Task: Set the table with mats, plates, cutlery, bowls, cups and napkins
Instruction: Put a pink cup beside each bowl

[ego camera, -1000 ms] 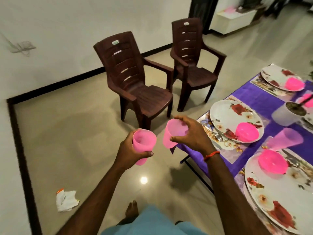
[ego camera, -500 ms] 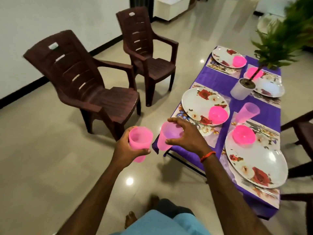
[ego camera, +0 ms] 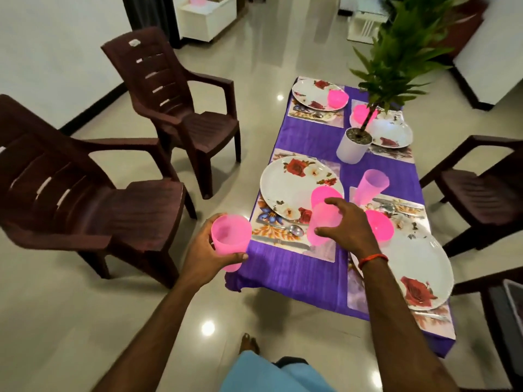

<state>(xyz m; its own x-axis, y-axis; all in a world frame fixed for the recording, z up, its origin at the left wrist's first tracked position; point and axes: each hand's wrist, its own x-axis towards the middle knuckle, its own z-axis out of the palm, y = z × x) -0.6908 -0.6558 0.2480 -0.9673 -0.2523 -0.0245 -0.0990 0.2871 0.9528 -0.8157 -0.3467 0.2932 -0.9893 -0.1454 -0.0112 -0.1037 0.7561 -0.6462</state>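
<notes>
My left hand (ego camera: 208, 251) grips a pink cup (ego camera: 229, 239) just off the near left corner of the purple-clothed table (ego camera: 291, 274). Over the near left place setting, my right hand (ego camera: 346, 226) holds a second pink cup (ego camera: 321, 222) from above by its rim. Below it lie a floral mat (ego camera: 271, 232) with a spoon (ego camera: 294, 229), a floral plate (ego camera: 285, 183) and a pink bowl (ego camera: 324, 193). Another pink cup (ego camera: 369, 186) stands by the near right plate (ego camera: 418, 267), which carries a pink bowl (ego camera: 379, 224). Two far plates also hold pink bowls.
A white pot (ego camera: 353, 145) with a tall green plant stands mid-table. Two brown plastic chairs (ego camera: 85, 193) (ego camera: 181, 108) stand to the left, and more chairs (ego camera: 481, 193) stand to the right. My bare foot (ego camera: 249, 343) is on the glossy tiled floor.
Both hands have moved toward the table with their cups; the right cup now hangs over the near left mat, and the view has swung onto the table.
</notes>
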